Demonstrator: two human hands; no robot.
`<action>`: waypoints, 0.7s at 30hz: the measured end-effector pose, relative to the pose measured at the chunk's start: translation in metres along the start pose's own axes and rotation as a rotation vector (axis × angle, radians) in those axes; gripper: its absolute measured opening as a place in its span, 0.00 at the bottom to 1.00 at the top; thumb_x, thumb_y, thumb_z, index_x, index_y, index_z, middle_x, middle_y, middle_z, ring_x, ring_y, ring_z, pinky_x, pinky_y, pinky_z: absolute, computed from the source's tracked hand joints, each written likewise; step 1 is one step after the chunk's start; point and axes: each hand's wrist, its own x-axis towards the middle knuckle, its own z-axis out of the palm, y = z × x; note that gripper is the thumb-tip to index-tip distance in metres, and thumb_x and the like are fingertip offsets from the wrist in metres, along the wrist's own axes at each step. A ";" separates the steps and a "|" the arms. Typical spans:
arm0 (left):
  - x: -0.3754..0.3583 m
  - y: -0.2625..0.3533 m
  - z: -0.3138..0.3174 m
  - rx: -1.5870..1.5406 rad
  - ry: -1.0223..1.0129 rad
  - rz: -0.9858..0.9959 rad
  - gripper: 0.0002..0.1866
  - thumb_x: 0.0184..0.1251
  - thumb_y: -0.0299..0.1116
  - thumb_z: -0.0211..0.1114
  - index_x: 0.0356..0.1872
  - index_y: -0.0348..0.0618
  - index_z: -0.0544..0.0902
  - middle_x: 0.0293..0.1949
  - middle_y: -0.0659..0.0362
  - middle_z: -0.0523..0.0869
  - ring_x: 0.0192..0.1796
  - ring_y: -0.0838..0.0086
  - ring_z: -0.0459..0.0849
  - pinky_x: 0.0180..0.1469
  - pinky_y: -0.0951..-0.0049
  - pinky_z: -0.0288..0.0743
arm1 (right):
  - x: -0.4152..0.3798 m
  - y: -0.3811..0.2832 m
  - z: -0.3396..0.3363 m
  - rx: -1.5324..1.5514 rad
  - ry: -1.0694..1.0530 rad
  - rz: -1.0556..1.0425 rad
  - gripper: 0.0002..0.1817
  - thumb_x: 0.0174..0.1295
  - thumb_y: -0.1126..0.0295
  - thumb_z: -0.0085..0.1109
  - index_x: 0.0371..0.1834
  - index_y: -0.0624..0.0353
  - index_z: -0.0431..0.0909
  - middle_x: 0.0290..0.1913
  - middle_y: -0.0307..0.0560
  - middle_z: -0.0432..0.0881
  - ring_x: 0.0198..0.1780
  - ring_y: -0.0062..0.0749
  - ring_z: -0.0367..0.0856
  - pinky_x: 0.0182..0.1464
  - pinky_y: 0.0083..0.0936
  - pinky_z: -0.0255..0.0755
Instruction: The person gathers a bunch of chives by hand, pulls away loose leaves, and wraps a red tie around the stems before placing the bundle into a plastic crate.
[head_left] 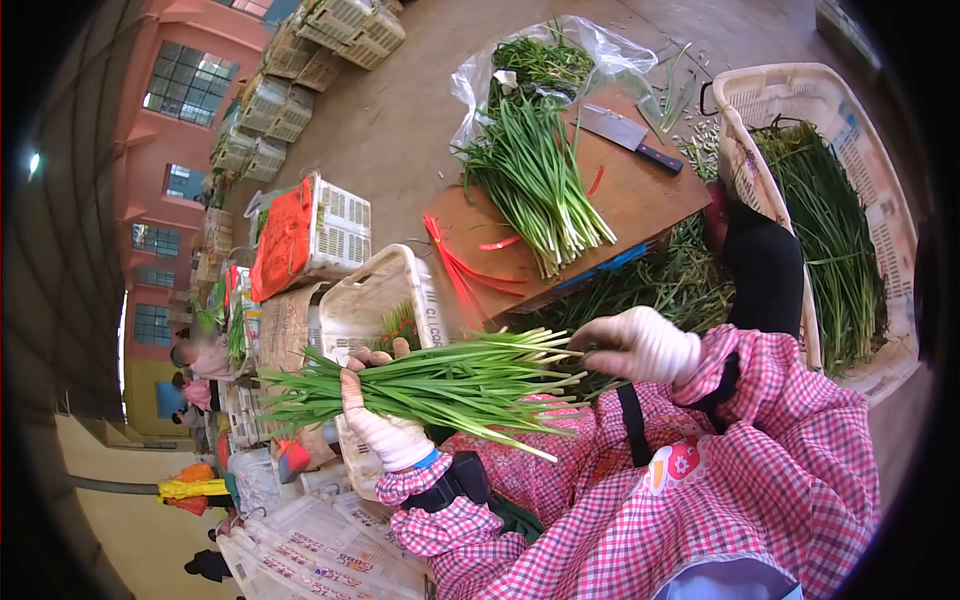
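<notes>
My left hand, in a white wrap that leaves the fingers bare, is closed around a bunch of green garlic chives. The leaf tips point left and the pale stem ends point right. Just beyond those ends is my right hand, wrapped the same way, its fingers bent and slightly apart with nothing visible in them. Above, a larger pile of chives lies on a brown board. A cleaver with a dark handle rests beside that pile. Red tie strips lie at the board's left edge.
A white plastic crate at the right holds long chives. Another white crate stands behind my left hand. Clear plastic lies by the board's far end. Crates are stacked along the wall, and people are at the far left.
</notes>
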 end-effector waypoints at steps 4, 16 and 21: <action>-0.002 -0.002 0.007 -0.013 -0.029 -0.046 0.11 0.70 0.40 0.58 0.35 0.44 0.80 0.41 0.61 0.84 0.44 0.69 0.81 0.65 0.46 0.67 | 0.015 -0.001 0.020 -0.119 -0.137 -0.177 0.13 0.58 0.60 0.61 0.45 0.49 0.81 0.29 0.54 0.82 0.33 0.51 0.82 0.39 0.40 0.77; -0.038 0.015 -0.018 -0.073 0.136 -0.153 0.15 0.69 0.45 0.61 0.44 0.45 0.79 0.45 0.58 0.82 0.49 0.68 0.80 0.55 0.59 0.76 | 0.018 0.057 0.002 0.474 0.139 0.193 0.14 0.63 0.70 0.56 0.52 0.60 0.78 0.42 0.40 0.85 0.43 0.22 0.80 0.50 0.24 0.74; -0.052 0.022 -0.016 -0.536 0.124 -0.290 0.12 0.66 0.42 0.64 0.43 0.46 0.80 0.44 0.63 0.81 0.49 0.72 0.77 0.57 0.62 0.71 | -0.014 0.077 0.007 0.792 0.167 0.519 0.10 0.64 0.72 0.57 0.47 0.62 0.80 0.35 0.37 0.83 0.36 0.19 0.79 0.41 0.20 0.76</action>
